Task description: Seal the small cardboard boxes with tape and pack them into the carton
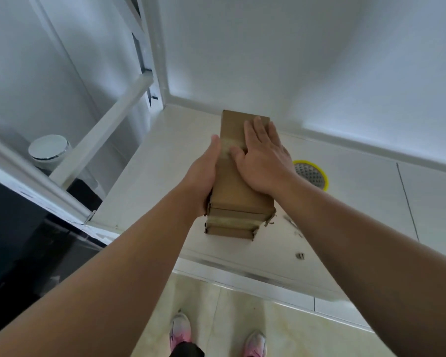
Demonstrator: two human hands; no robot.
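Observation:
A small brown cardboard box (pixel 233 191) stands on the white worktop (pixel 170 176), its long side running away from me. A strip of clear tape (pixel 225 146) crosses its top, and another band shows on its near end. My left hand (pixel 204 176) grips the box's left side, thumb lying along the top edge. My right hand (pixel 264 161) lies flat on the top with straight fingers, its thumb pressing on the tape strip. No carton is in view.
A yellow-rimmed tape roll (pixel 312 173) lies on the worktop just right of the box. Small scraps (pixel 299 255) sit near the front edge. A white wall backs the worktop; a white frame and a round metal lid (pixel 49 148) are at the left.

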